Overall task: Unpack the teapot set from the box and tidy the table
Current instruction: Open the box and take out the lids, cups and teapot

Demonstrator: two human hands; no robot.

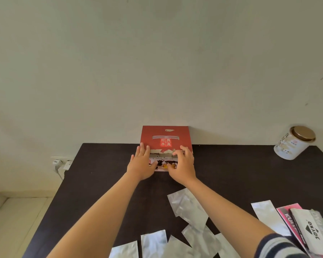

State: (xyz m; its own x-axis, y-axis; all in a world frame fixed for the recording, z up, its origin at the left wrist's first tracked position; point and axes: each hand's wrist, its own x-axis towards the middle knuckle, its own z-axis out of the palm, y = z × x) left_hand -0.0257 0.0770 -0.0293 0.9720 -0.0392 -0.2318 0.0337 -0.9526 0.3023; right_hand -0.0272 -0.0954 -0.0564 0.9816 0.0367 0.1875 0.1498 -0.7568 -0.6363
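A red teapot-set box (pixel 166 138) with white Chinese characters and a torn paper strip stands at the far edge of the dark table (pixel 104 183), against the wall. Both of my arms reach out to it. My left hand (pixel 141 164) lies on the box's lower left front, fingers spread upward and thumb on the printed picture. On the lower right front, my right hand (pixel 183 166) has its fingers curled at the torn strip. The box looks closed; its contents are hidden.
Several silver foil pouches (pixel 188 205) lie scattered on the near half of the table. Pink and white packets (pixel 306 226) sit at the near right. A white tin with a gold lid (pixel 295 142) stands far right. A wall socket with plugs (pixel 61 163) is left of the table.
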